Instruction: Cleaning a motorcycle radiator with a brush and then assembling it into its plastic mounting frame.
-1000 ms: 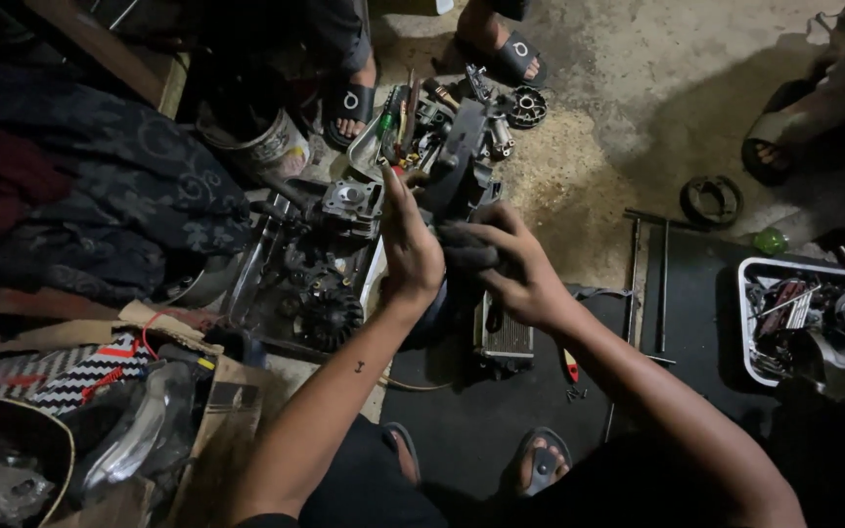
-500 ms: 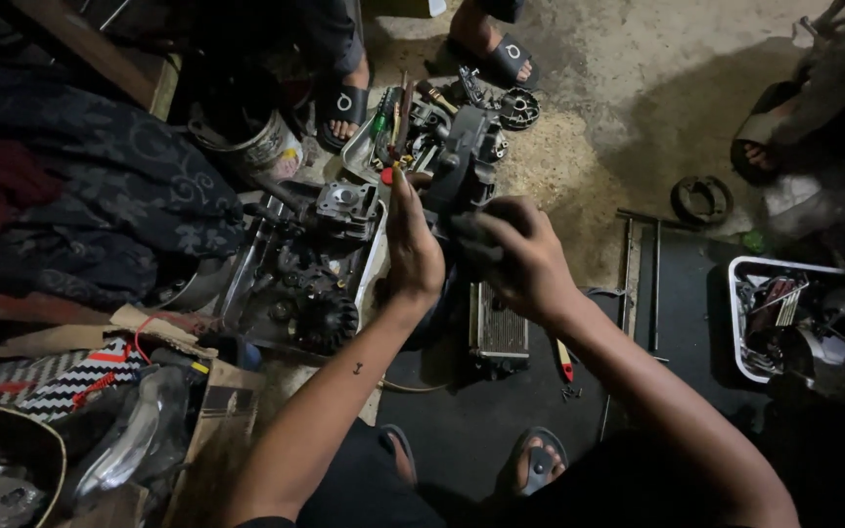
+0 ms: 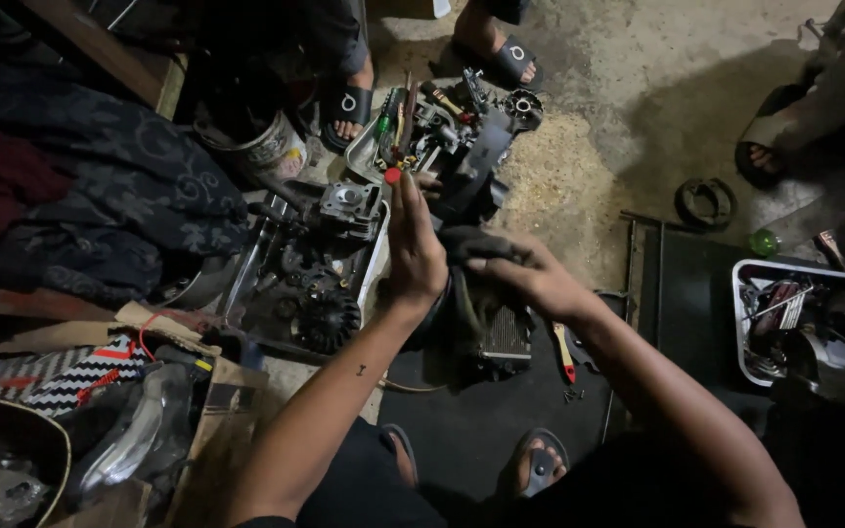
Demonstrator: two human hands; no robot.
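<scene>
My left hand (image 3: 415, 249) is raised flat, fingers together, pressed against the side of a dark engine part (image 3: 462, 313) that stands on the floor mat. My right hand (image 3: 525, 276) grips a dark rag (image 3: 471, 244) on top of that same part. A finned radiator-like block (image 3: 506, 337) shows below the hands. Just beyond the left fingertips lies a tray of tools (image 3: 403, 132) with a red-tipped handle. An engine cylinder head (image 3: 349, 205) sits to the left.
A flywheel and engine parts (image 3: 315, 303) lie in a tray at left. Other people's sandalled feet (image 3: 349, 103) stand at the top. A red-handled screwdriver (image 3: 564, 352) lies on the black mat. A white tray of parts (image 3: 804, 313) sits at right; cardboard and cloth at left.
My right hand has shifted slightly left over the part with the rag. The left hand stays flat against it. The view has moved a little.
</scene>
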